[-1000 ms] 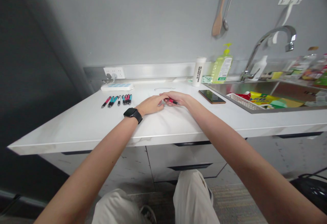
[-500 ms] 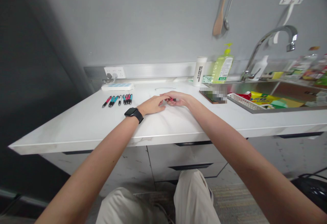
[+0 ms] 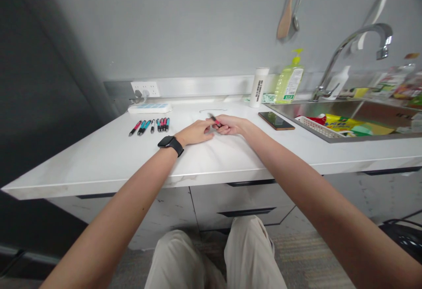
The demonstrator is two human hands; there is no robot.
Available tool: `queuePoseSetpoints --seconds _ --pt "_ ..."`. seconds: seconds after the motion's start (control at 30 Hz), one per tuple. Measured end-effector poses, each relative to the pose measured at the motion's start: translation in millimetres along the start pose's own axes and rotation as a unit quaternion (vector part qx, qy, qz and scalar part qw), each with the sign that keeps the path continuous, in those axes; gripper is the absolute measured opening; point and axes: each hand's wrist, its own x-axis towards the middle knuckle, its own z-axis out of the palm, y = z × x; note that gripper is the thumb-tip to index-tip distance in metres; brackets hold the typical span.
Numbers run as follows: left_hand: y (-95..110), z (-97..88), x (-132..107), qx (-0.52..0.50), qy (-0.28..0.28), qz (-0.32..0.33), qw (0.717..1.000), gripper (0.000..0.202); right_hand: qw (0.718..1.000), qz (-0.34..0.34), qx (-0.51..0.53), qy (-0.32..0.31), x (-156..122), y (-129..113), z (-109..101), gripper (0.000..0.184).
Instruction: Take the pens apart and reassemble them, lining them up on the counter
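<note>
My right hand [image 3: 232,125] rests on the white counter [image 3: 231,157] with its fingers curled round a red and black pen [image 3: 215,121], whose tip sticks out to the left. My left hand [image 3: 194,132], a black watch [image 3: 170,144] on its wrist, lies just left of it with the fingertips at the pen's tip. A row of several pink, teal and black pens [image 3: 150,126] lies on the counter further left, apart from both hands.
A phone [image 3: 276,120] lies right of my hands beside the steel sink [image 3: 379,136], which holds a white basket and coloured packets. A white bottle [image 3: 257,87], a green soap bottle [image 3: 289,83], a tap [image 3: 349,49] and a power strip [image 3: 149,108] stand along the back wall.
The pen in my right hand has turned, its tip now pointing up and left. Both hands stay in the same spot; the view has shifted slightly.
</note>
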Motion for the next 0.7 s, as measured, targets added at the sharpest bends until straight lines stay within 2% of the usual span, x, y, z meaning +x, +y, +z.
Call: queuePoseSetpoints --seconds 0.13,0.27,0.4,0.47,0.63,0.7 --pt "-0.8 0.7 0.3 -0.015 0.001 0.015 1.0 0.03 0.999 -0.039 0.01 0.005 0.4 0.8 0.1 0.011" --pt "0.7 0.5 -0.7 -0.032 -0.002 0.009 0.999 0.028 1.0 -0.005 0.006 -0.004 0.0 0.7 1.8 0.014" --pt "1.4 0.9 -1.3 -0.054 0.001 0.021 0.998 0.026 0.999 -0.02 -0.007 0.037 0.3 0.7 4.4 0.012" --pt "1.1 1.3 -1.0 -0.053 -0.006 0.01 0.999 0.024 0.999 -0.018 -0.013 0.034 0.1 0.6 6.1 0.01" --pt "2.0 -0.5 -1.3 -0.102 -0.013 0.045 0.994 0.034 0.999 -0.028 -0.002 0.046 -3.1 -0.5 7.7 0.013" --pt "3.0 -1.5 -1.5 -0.094 -0.016 0.031 0.995 0.036 0.999 -0.032 -0.009 0.036 -4.8 -0.9 6.9 0.016"
